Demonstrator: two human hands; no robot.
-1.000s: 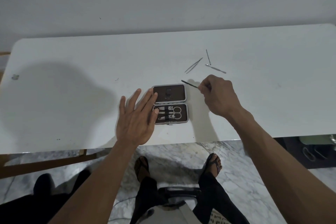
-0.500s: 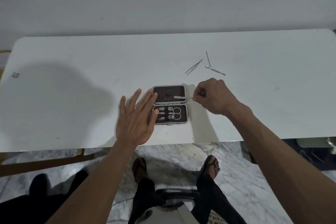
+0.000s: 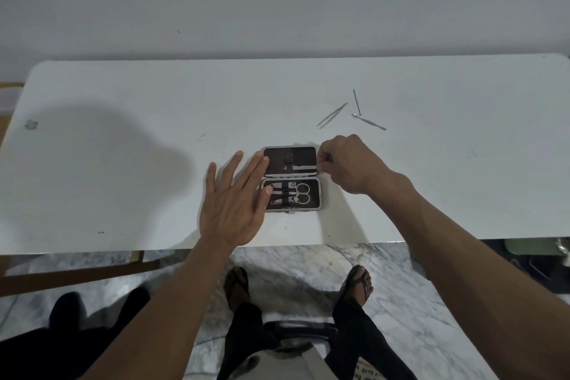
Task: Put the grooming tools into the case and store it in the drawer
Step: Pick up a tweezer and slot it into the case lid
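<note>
A small brown grooming case [image 3: 311, 208] lies open on the white table [image 3: 123, 163]. Its near half holds scissors [image 3: 303, 193], a clipper and other small tools. My left hand [image 3: 236, 207] rests flat on the table with straight fingers touching the case's left edge. At the right edge of the far half, my right hand [image 3: 345, 163] pinches a thin metal tool [image 3: 300, 166] that lies across that half. Tweezers [image 3: 332, 115] and two thin metal tools [image 3: 368, 122] lie loose on the table beyond the case.
The table's near edge runs just below the case. Under it lie a marble floor, my feet in sandals [image 3: 359, 284] and a chair [image 3: 296, 330]. A wall stands behind the table. Dark objects sit on the floor at the far right [image 3: 536, 265].
My right hand carried the thin tool from the table right of the case down and left onto the case's far half. The left hand stayed put.
</note>
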